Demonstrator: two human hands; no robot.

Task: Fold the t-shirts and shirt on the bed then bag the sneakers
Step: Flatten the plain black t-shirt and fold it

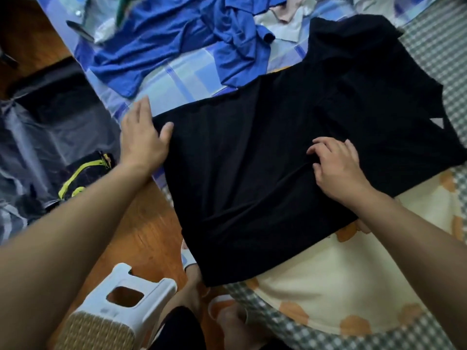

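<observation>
Bed (353,286) w/ black tee (252,173) (blue shirt (164,41) beside)

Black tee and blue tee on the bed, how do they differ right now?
The black tee lies spread flat near the bed's edge, partly hanging over it; the blue tee sits crumpled farther back. Both hands are on the black tee, left hand at its hem, right hand pinching the middle; nothing touches the blue tee. Both are plain, solid-coloured.
</observation>
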